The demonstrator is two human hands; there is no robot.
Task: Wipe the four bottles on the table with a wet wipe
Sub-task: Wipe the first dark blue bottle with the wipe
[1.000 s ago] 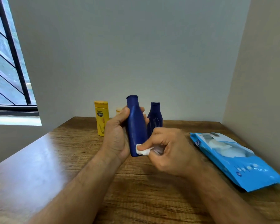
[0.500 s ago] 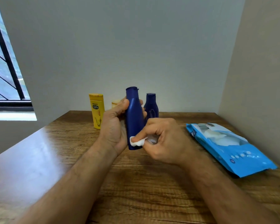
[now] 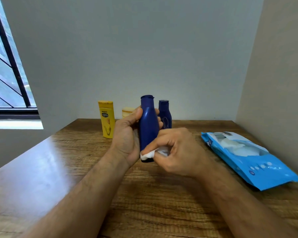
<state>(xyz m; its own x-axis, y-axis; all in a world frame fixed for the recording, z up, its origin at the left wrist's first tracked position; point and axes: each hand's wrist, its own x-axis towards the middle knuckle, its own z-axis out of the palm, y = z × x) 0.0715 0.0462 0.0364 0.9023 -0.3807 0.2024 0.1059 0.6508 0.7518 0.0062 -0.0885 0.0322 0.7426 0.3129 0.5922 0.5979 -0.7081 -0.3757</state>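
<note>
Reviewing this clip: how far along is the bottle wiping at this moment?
In hand: the left hand grips a blue bottle while the right hand presses a white wipe to its base. Standing at the back of the table: a yellow bottle, a small cream bottle and another blue bottle. Whether any was already wiped cannot be told.

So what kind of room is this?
Probably a room in a home: a wooden table pushed into a plain wall corner, a barred window at left, lotion-style bottles and a wipes pack.
</note>
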